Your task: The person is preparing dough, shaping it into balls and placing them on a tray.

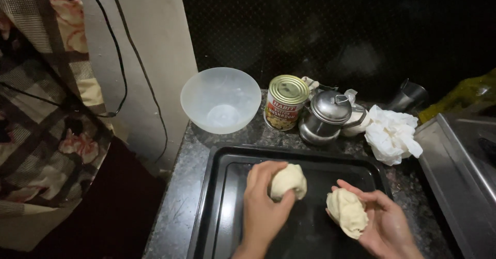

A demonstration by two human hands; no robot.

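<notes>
Two pale, rounded lumps of soft dough, both above a black rectangular metal baking tray (217,197) on a dark speckled stone counter (178,202). Left hand (262,207) palm down, fingers curled around the left dough lump (289,180) — gripping it from the side, low over the tray. Right hand (385,223) palm up, fingers spread and half cupped, cradling the right dough lump (347,211) near the tray's right edge. Behind the tray, left to right — a translucent white plastic bowl (220,100), a labelled tin can with a gold lid (285,102), a small shiny steel lidded pot (325,115), crumpled white paper (393,134).
</notes>
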